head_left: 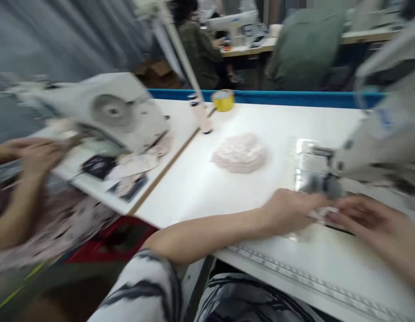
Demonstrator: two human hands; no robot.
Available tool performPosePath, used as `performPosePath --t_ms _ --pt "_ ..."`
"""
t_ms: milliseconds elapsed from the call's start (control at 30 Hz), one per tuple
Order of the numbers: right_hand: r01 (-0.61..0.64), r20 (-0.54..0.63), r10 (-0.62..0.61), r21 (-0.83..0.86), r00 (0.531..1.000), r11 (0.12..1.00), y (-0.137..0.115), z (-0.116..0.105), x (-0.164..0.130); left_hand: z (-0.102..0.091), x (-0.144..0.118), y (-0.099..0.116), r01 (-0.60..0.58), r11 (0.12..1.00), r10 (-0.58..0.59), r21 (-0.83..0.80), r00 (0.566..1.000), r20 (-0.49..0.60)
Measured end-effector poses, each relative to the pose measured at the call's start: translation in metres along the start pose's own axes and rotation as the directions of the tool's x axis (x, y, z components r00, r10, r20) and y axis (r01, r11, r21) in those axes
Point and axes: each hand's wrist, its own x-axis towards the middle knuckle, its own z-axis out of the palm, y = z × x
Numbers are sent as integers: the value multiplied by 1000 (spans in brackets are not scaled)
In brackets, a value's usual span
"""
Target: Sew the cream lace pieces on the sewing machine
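A white tabletop (190,197) stretches ahead, with a blue strip (277,97) along its far edge and a measuring scale (288,272) along the near one. A yellow tape roll (223,101) sits toward the back, beside a pale pink cylinder (201,115). At the left stands another sewing machine (116,112), with a co-worker's hands (43,152) near it and fabric scraps (137,165) below its head. Farther back, a person in green (304,49) is at a second row of machines.

The left hand (290,210) reaches across with its fingertips closed on a small pale piece (323,213). The right hand (375,214) pinches the same piece from the other side, its fingers partly curled; blur hides the exact grip. The hands are close together, with the piece between them, just in front of the right-hand sewing machine (382,134). A pale pink stack (241,153) lies beyond the left forearm, apart from both hands.
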Motion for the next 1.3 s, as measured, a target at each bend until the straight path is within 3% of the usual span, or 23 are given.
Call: performPosePath --t_ms 100,267,867,1300 --pt "4 32 -9 146 999 989 3 -23 -15 1 3 -8 -32 998 30 -55 999 -43" --pt "68 46 -83 260 995 963 -2 -16 -6 -4 6 -5 -69 998 70 13 996 -46" --pt "133 -1 -137 257 991 957 -4 -17 -8 -6 9 -2 -90 994 95 62 992 -86" --pt "310 -34 -309 193 950 931 2 -16 -8 -6 9 -3 -108 992 114 57 987 -117"
